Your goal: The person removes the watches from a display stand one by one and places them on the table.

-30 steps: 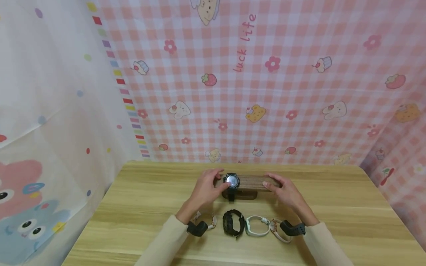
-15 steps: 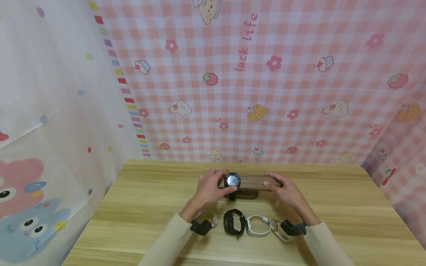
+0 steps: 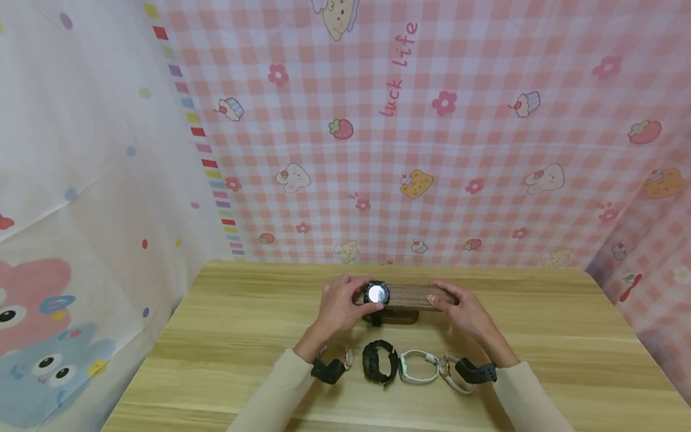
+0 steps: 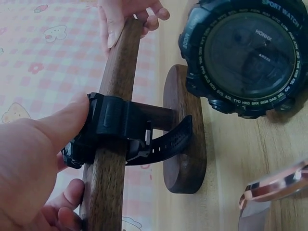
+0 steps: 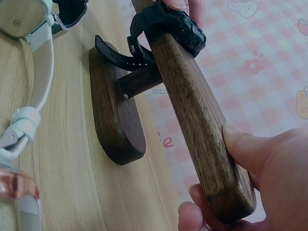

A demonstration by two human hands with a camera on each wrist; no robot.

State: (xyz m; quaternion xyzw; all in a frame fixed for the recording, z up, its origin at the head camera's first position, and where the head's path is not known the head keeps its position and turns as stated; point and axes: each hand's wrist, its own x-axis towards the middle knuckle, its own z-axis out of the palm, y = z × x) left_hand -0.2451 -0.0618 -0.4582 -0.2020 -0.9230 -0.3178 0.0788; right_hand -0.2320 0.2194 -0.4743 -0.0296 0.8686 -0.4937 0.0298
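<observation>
A dark wooden T-bar watch stand [image 3: 412, 295] stands toward the table's back. Round its bar's left part sits a black digital sports watch [image 3: 376, 294], its strap end hanging loose below the bar in the left wrist view. My left hand [image 3: 339, 305] pinches this watch, thumb at the case's lower edge and index finger along the top; other fingers curl by the bar [image 4: 108, 192]. At the opposite end, my right hand [image 3: 462, 307] grips the bar, with the thumb on its front and fingers behind and below it [image 5: 192, 211].
Nearer me, several watches lie in a row on the wooden table [image 3: 216, 336]: a rose-gold one [image 3: 348, 358] by my left wrist, a chunky black one [image 3: 372, 363], a pale mint one [image 3: 418, 379] and a rose-gold one with a pale strap [image 3: 457, 384]. A checked curtain [image 3: 486, 150] hangs behind.
My left hand has shifted slightly right, its thumb going from over the watch's face to its lower edge. The right hand keeps its grip on the bar.
</observation>
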